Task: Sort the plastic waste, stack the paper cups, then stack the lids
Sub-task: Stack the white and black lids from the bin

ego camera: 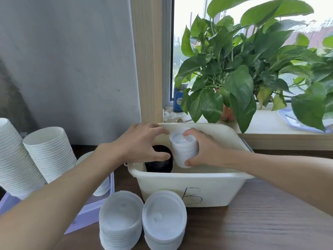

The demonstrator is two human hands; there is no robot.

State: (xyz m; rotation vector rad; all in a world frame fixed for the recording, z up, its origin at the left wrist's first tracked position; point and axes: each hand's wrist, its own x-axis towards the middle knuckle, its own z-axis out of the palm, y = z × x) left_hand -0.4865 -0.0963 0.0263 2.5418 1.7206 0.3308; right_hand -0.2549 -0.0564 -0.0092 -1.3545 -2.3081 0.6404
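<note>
Matt cream plastic bin (189, 184); translucent plastic lids (164, 221); wood-grain tabletop (261, 228).

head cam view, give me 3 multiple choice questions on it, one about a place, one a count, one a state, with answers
1. Where does the black stack sit?
A on the floor
B inside the cream bin
C on a chair

2. How many white lid stacks stand on the table in front of that bin?
A one
B two
C four

3. How is the right hand?
A flat and open
B an empty fist
C curled round a stack of white lids

Answers: 1 B, the bin's walls surround it; 2 B, a pair stands side by side; 3 C, fingers and thumb wrap the stack.
</note>
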